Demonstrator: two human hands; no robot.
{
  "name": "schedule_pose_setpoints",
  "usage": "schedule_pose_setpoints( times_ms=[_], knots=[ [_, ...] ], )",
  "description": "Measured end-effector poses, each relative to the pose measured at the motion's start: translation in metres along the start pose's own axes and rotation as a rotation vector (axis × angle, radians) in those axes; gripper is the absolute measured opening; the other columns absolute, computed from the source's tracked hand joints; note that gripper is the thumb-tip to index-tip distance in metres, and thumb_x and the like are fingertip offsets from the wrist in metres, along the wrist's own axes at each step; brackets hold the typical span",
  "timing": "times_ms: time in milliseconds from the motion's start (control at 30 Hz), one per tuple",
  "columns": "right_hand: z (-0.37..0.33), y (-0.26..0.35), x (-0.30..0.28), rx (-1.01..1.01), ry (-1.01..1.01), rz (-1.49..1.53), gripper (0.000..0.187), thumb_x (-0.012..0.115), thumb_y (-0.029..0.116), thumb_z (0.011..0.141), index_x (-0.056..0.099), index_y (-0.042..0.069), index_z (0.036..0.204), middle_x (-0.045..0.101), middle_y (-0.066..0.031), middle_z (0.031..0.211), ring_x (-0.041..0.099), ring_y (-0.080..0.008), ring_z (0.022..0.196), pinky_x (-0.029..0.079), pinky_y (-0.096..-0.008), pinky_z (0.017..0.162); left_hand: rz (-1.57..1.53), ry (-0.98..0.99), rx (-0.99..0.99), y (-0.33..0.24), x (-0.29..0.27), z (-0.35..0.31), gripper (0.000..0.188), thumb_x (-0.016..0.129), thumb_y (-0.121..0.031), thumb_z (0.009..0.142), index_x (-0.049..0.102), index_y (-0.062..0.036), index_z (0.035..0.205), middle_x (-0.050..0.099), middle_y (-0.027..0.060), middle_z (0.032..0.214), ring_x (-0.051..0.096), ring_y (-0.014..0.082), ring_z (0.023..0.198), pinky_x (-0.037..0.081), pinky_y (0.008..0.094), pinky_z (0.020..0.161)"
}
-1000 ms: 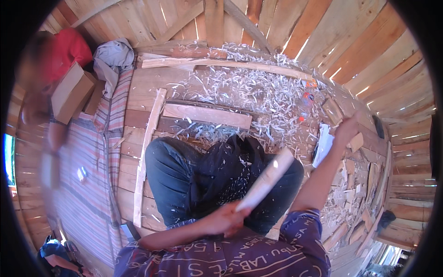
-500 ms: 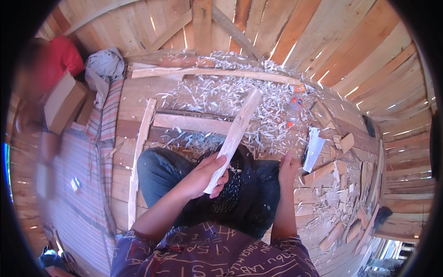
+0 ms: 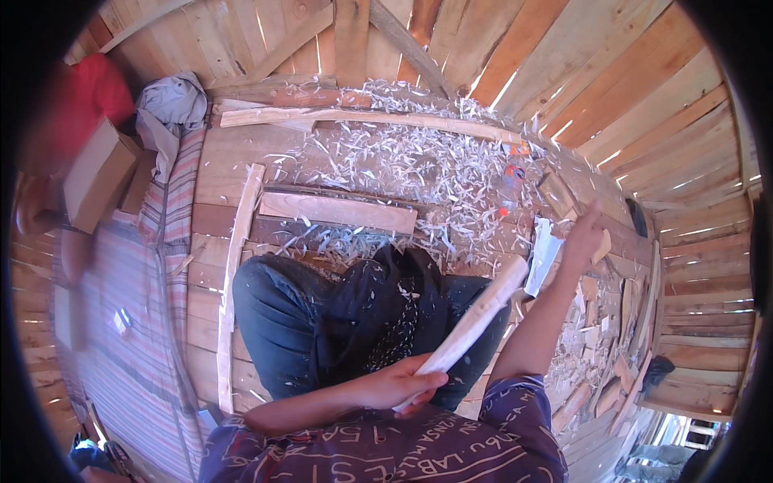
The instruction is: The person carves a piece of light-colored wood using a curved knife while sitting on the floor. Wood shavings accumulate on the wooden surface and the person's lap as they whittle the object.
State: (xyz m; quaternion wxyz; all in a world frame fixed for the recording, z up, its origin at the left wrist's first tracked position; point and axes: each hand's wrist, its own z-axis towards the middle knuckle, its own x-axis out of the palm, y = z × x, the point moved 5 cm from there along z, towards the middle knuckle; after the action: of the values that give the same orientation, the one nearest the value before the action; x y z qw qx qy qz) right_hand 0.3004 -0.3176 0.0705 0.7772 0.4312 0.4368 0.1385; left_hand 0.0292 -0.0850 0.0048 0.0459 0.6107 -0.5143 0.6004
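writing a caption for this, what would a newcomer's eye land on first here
Probably the pale wooden stick slanting up to the right from the left hand, over the dark trousers. Next, the whitish shavings strewn across the floor ahead, and the striped cloth along the left side.

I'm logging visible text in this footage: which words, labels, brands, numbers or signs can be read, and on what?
Purple shirt: white printed letters and numbers, partly readable between folds; I won't copy them out.
Clear bottle among the shavings: coloured label, too small to read.
Wooden piece in the left hand: no lettering visible.
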Motion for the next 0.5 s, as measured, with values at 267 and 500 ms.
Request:
schedule_pose_setpoints(
  times_ms=[267,500],
  knots=[
    [-0.162,-0.088,0.037,-0.273,0.588,-0.061,0.045,0.053,0.031,0.089,0.045,-0.003,0.061,0.033,-0.0070,0.051,0.033,-0.0136,0.050,0.029,-0.0359,0.047,0.282,-0.627,0.305,-0.080,-0.078,-0.040,0.024,0.044,-0.029,0.096,0.042,-0.0053,0.094,0.048,0.0027,0.059,0.048,0.0099,0.043,0.043,0.0240,0.040],
    [-0.209,-0.062,0.018,-0.254,0.757,0.178,0.044,0.058,0.029,0.087,0.040,0.000,0.060,0.025,-0.0036,0.052,0.027,-0.0090,0.052,0.024,-0.0304,0.045,0.233,-0.488,0.292,-0.072,-0.061,-0.032,0.038,0.066,-0.010,0.084,0.045,-0.0012,0.114,0.053,0.0023,0.061,0.054,0.0089,0.047,0.044,0.0230,0.041]
  ],
)
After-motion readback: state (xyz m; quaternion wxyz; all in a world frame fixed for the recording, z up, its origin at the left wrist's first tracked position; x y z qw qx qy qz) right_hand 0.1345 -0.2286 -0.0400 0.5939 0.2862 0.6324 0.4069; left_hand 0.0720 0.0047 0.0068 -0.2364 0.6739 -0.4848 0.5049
